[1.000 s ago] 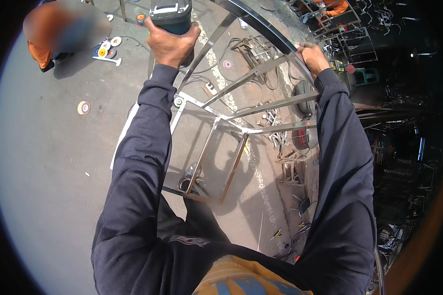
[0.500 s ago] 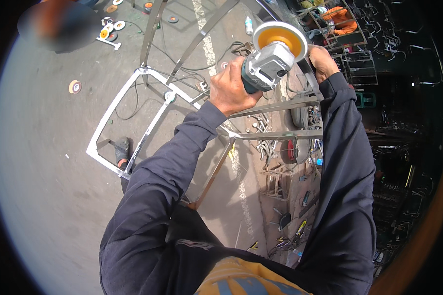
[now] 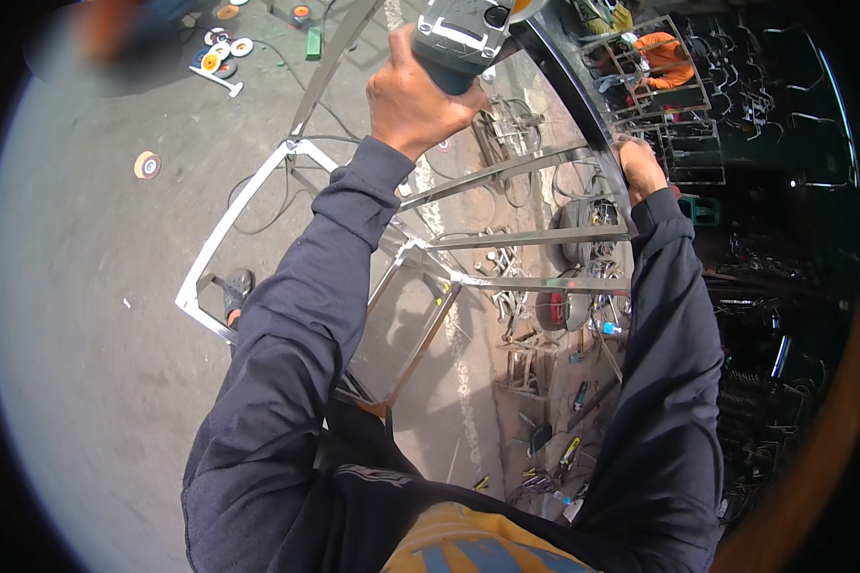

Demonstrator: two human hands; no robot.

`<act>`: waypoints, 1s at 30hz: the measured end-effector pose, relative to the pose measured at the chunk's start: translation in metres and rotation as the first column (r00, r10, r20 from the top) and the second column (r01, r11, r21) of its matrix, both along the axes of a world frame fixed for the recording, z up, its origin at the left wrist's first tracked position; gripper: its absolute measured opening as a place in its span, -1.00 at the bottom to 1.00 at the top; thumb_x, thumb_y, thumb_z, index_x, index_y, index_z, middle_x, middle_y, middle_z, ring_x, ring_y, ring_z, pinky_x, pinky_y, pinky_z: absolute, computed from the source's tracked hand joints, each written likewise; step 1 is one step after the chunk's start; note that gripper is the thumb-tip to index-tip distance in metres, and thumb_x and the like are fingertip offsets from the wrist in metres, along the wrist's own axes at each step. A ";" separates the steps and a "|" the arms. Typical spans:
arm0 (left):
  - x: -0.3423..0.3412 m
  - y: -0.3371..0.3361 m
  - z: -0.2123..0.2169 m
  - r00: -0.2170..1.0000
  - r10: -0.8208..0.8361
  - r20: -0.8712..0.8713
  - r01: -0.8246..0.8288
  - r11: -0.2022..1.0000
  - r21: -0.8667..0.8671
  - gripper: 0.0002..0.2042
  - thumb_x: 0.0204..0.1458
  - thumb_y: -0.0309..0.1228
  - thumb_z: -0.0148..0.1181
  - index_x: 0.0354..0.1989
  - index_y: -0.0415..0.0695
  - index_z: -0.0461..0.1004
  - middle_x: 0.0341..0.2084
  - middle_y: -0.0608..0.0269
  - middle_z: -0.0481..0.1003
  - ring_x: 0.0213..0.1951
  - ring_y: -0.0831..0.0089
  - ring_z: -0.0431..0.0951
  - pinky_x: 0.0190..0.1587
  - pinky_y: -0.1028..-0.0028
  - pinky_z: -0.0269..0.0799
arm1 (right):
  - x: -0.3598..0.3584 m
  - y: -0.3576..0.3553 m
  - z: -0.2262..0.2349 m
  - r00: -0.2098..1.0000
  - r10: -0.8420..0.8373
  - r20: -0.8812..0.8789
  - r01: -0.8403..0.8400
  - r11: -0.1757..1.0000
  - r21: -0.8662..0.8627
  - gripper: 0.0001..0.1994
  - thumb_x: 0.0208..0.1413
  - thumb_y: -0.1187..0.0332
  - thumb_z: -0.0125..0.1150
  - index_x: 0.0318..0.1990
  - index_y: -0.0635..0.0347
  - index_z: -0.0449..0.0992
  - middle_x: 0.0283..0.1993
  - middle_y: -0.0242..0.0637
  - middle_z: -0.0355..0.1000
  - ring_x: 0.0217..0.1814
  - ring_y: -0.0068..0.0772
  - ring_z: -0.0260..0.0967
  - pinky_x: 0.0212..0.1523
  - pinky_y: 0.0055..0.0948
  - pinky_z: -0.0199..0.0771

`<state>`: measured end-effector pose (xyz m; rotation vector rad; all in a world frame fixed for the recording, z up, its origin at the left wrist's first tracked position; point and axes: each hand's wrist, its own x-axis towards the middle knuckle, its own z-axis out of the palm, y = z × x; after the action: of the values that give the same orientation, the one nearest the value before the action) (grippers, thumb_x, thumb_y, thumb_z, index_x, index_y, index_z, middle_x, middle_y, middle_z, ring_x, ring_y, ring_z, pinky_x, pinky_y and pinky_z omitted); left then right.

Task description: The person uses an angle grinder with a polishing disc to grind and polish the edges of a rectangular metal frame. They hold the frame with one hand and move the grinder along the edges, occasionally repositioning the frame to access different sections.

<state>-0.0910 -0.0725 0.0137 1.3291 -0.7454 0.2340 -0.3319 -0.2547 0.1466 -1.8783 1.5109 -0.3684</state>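
Observation:
My left hand [image 3: 420,100] is wrapped round the body of an angle grinder [image 3: 461,33] at the top of the view. The grinder has a grey metal head and a dark green body. Only a sliver of its yellow disc [image 3: 526,8] shows; the rest is cut off by the upper edge. My right hand [image 3: 642,167] is closed round the curved right rail of a bare metal chair frame [image 3: 583,105], its fingers partly hidden. Crossbars [image 3: 545,234] run from that rail to the white-looking welded joints in the middle.
Several grinding discs [image 3: 217,53] lie on the grey ground at the upper left, and one disc [image 3: 147,165] lies apart. Cables trail under the frame. Metal offcuts and tools [image 3: 506,277] litter the ground right of centre. A person in orange [image 3: 664,59] crouches at the upper right.
The grinder and my left hand have moved up and slightly left, and the disc has mostly left the view. My right hand has slid lower in the picture, still at the rail.

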 end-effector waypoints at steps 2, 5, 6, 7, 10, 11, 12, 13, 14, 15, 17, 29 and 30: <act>0.013 -0.003 0.001 1.000 0.010 -0.010 -0.011 0.998 -0.059 -0.30 -0.32 -0.25 0.45 0.00 -0.24 0.23 -0.45 0.03 0.60 -0.45 0.09 0.68 -0.34 0.26 0.63 | -0.003 0.001 0.001 0.994 0.072 -0.081 -0.079 0.993 -0.090 -0.80 0.03 0.51 0.03 -0.38 0.39 0.61 -0.52 -0.22 0.47 -0.53 -0.39 0.34 -0.50 -0.28 0.25; 0.032 -0.007 0.000 0.999 0.021 0.035 -0.019 0.998 -0.065 -0.29 -0.32 -0.28 0.50 -0.01 -0.27 0.23 -0.38 0.02 0.61 -0.39 0.16 0.70 -0.29 0.33 0.64 | -0.005 0.001 0.004 0.998 -0.060 -0.028 0.060 0.998 -0.002 -0.79 0.03 0.50 0.03 -0.34 0.39 0.61 -0.48 -0.22 0.48 -0.52 -0.40 0.34 -0.46 -0.28 0.27; 0.038 -0.007 0.000 0.999 0.019 0.045 -0.016 0.998 -0.067 -0.29 -0.32 -0.29 0.53 -0.01 -0.28 0.23 -0.35 0.02 0.62 -0.36 0.18 0.71 -0.27 0.35 0.64 | -0.006 0.001 0.004 0.997 -0.065 -0.037 0.064 0.998 -0.005 -0.79 0.03 0.49 0.03 -0.33 0.38 0.61 -0.47 -0.23 0.48 -0.52 -0.40 0.33 -0.46 -0.29 0.27; 0.045 -0.008 0.000 0.997 0.036 0.068 -0.031 0.997 -0.070 -0.28 -0.32 -0.27 0.53 -0.02 -0.28 0.23 -0.35 0.01 0.62 -0.36 0.18 0.71 -0.28 0.36 0.65 | -0.006 0.002 0.005 0.997 -0.060 -0.040 0.059 0.998 -0.004 -0.79 0.04 0.48 0.03 -0.32 0.38 0.61 -0.47 -0.23 0.48 -0.52 -0.41 0.33 -0.45 -0.31 0.28; 0.068 -0.008 0.000 0.991 0.075 0.107 -0.069 0.996 -0.059 -0.28 -0.32 -0.25 0.53 -0.03 -0.29 0.22 -0.36 0.00 0.62 -0.37 0.17 0.71 -0.29 0.36 0.65 | -0.005 0.004 0.004 0.997 -0.073 -0.017 0.073 0.997 -0.016 -0.78 0.04 0.46 0.04 -0.30 0.37 0.60 -0.46 -0.24 0.48 -0.51 -0.42 0.33 -0.44 -0.34 0.28; 0.076 -0.008 0.002 0.989 0.091 0.117 -0.083 0.994 -0.070 -0.27 -0.32 -0.24 0.53 -0.03 -0.31 0.21 -0.36 -0.02 0.62 -0.37 0.16 0.71 -0.29 0.35 0.65 | -0.005 0.005 0.004 0.997 -0.081 0.008 0.081 0.996 -0.026 -0.79 0.04 0.45 0.04 -0.30 0.37 0.60 -0.46 -0.24 0.48 -0.50 -0.43 0.33 -0.44 -0.35 0.28; 0.078 -0.007 0.003 0.998 0.060 0.014 -0.059 0.995 -0.083 -0.28 -0.30 -0.25 0.50 -0.01 -0.33 0.24 -0.36 -0.08 0.61 -0.34 0.08 0.69 -0.27 0.29 0.63 | -0.005 0.005 0.004 0.998 -0.055 0.038 0.056 0.998 -0.020 -0.79 0.04 0.45 0.04 -0.30 0.37 0.60 -0.45 -0.24 0.49 -0.49 -0.43 0.34 -0.44 -0.35 0.27; 0.080 -0.005 0.003 0.995 0.026 -0.091 -0.035 0.995 -0.096 -0.30 -0.28 -0.26 0.48 0.01 -0.36 0.27 -0.35 -0.15 0.60 -0.31 0.01 0.68 -0.24 0.23 0.60 | -0.006 0.005 0.005 0.997 -0.081 0.018 0.081 0.996 -0.028 -0.79 0.04 0.45 0.05 -0.31 0.37 0.60 -0.44 -0.25 0.48 -0.49 -0.43 0.33 -0.43 -0.35 0.27; 0.083 -0.004 0.004 0.981 -0.009 -0.194 -0.013 0.994 -0.112 -0.31 -0.26 -0.27 0.45 0.04 -0.39 0.30 -0.35 -0.21 0.59 -0.27 -0.07 0.66 -0.21 0.17 0.58 | -0.006 0.005 0.005 0.997 -0.072 0.003 0.072 0.997 -0.020 -0.80 0.04 0.45 0.05 -0.33 0.37 0.60 -0.44 -0.25 0.48 -0.48 -0.43 0.33 -0.43 -0.35 0.26; 0.086 -0.002 0.004 0.979 0.018 -0.201 -0.027 0.999 -0.043 -0.32 -0.23 -0.28 0.46 0.04 -0.37 0.28 -0.36 -0.20 0.59 -0.27 -0.04 0.67 -0.24 0.20 0.58 | -0.007 0.004 0.006 0.998 -0.067 -0.003 0.067 0.998 -0.014 -0.81 0.04 0.45 0.06 -0.34 0.37 0.59 -0.43 -0.25 0.48 -0.47 -0.43 0.33 -0.42 -0.34 0.26; 0.084 0.002 0.001 0.995 0.078 -0.068 -0.077 0.997 0.025 -0.29 -0.29 -0.25 0.50 -0.01 -0.33 0.23 -0.36 -0.09 0.61 -0.33 0.08 0.70 -0.27 0.29 0.63 | -0.006 0.001 0.004 0.998 -0.052 -0.018 0.052 0.999 -0.013 -0.82 0.03 0.46 0.07 -0.36 0.37 0.59 -0.43 -0.25 0.47 -0.46 -0.42 0.31 -0.41 -0.34 0.24; -0.097 0.007 -0.024 0.982 -0.135 0.128 0.126 0.989 0.078 -0.24 -0.36 -0.24 0.51 0.06 -0.22 0.27 -0.35 0.04 0.56 -0.45 0.12 0.65 -0.40 0.27 0.61 | -0.005 -0.004 0.003 0.989 0.084 0.120 -0.087 0.996 0.021 -0.83 -0.03 0.50 0.13 -0.41 0.46 0.61 -0.43 -0.24 0.53 -0.43 -0.38 0.42 -0.40 -0.30 0.33; -0.102 0.007 -0.023 0.981 -0.123 0.149 0.115 0.991 0.064 -0.24 -0.36 -0.25 0.50 0.06 -0.24 0.25 -0.37 0.02 0.55 -0.45 0.09 0.65 -0.39 0.25 0.61 | -0.006 -0.005 0.004 0.994 0.088 0.065 -0.086 0.996 -0.030 -0.83 -0.03 0.50 0.13 -0.42 0.46 0.60 -0.43 -0.23 0.53 -0.43 -0.38 0.42 -0.40 -0.30 0.34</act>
<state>-0.1926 -0.0652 -0.0093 1.3234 -0.9635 0.2224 -0.3378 -0.2600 0.1505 -1.9273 1.3819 -0.4081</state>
